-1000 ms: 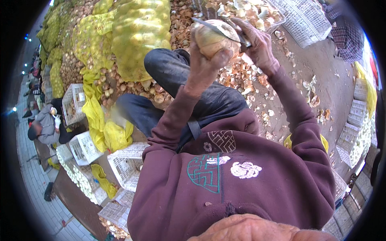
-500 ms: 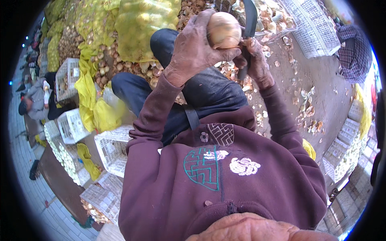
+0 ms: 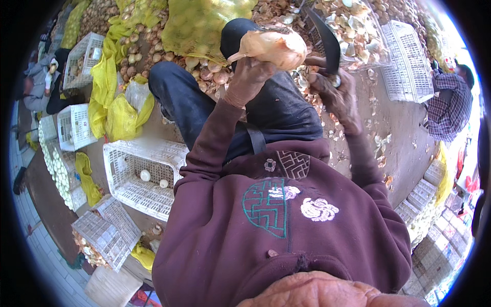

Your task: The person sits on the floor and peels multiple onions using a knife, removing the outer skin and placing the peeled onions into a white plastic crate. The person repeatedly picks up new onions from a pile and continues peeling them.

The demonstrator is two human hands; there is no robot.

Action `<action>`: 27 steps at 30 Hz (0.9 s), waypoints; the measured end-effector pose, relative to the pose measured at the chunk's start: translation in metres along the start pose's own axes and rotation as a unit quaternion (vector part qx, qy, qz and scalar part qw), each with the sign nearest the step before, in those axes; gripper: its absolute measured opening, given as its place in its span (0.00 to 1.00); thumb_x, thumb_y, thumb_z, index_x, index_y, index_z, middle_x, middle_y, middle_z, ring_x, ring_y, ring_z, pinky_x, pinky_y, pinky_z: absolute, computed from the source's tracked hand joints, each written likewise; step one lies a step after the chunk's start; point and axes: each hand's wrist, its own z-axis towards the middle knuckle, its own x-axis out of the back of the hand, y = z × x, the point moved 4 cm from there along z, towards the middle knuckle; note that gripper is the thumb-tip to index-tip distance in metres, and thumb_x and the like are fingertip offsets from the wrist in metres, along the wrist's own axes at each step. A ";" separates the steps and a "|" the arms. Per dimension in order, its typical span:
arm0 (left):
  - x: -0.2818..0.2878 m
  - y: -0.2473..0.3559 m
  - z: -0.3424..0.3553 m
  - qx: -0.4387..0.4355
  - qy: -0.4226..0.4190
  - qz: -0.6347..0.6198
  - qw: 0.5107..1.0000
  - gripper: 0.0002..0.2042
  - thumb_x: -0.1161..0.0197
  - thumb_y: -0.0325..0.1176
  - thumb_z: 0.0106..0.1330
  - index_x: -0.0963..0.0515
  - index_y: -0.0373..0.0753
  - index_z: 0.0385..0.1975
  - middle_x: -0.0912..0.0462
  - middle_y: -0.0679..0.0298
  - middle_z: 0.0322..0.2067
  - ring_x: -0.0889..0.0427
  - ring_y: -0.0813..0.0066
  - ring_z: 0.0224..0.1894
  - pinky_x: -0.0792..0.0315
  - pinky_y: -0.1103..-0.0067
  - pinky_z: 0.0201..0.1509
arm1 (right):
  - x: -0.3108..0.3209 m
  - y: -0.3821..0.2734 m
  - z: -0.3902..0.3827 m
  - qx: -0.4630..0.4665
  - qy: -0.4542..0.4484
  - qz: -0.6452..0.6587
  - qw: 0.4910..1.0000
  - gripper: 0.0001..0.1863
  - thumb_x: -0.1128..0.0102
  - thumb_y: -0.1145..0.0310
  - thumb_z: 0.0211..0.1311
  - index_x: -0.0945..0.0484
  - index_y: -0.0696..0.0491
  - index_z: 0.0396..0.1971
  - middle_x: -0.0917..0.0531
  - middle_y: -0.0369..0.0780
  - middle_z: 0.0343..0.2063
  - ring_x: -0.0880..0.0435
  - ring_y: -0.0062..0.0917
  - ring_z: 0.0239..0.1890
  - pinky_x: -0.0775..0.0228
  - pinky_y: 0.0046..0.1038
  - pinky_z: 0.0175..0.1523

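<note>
Left hand grips an onion, right hand a knife, above a white crate.

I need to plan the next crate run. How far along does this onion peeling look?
Done so far: two peeled white onions lie in the white crate, and loose skins litter the ground. In hand: the left hand holds up a brown-skinned onion, while the right hand holds a curved knife beside it. Left: a heap of unpeeled onions and a full yellow mesh sack.
</note>
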 end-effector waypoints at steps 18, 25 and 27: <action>0.032 0.001 -0.020 0.050 -0.086 -0.198 0.975 0.33 0.38 0.26 0.59 0.47 0.41 0.63 0.34 0.59 0.55 0.31 0.66 0.57 0.32 0.72 0.59 | 0.015 -0.027 -0.004 0.099 -0.103 -0.364 0.921 0.10 0.40 0.76 0.53 0.25 0.50 0.36 0.19 0.44 0.24 0.17 0.37 0.26 0.27 0.33 0.29; -0.007 0.049 -0.008 -0.050 0.054 0.133 0.988 0.24 0.33 0.31 0.56 0.36 0.33 0.49 0.26 0.62 0.43 0.22 0.71 0.41 0.27 0.79 0.46 | 0.004 -0.012 -0.011 0.080 -0.029 -0.385 0.919 0.08 0.41 0.74 0.55 0.25 0.51 0.36 0.20 0.45 0.25 0.18 0.40 0.28 0.28 0.33 0.31; -0.019 0.044 -0.012 -0.089 0.129 0.146 0.977 0.21 0.34 0.37 0.57 0.34 0.36 0.45 0.24 0.65 0.39 0.21 0.74 0.36 0.25 0.79 0.40 | 0.009 -0.004 -0.009 0.061 -0.035 -0.397 0.915 0.08 0.40 0.74 0.56 0.25 0.52 0.36 0.20 0.46 0.27 0.18 0.41 0.31 0.28 0.33 0.31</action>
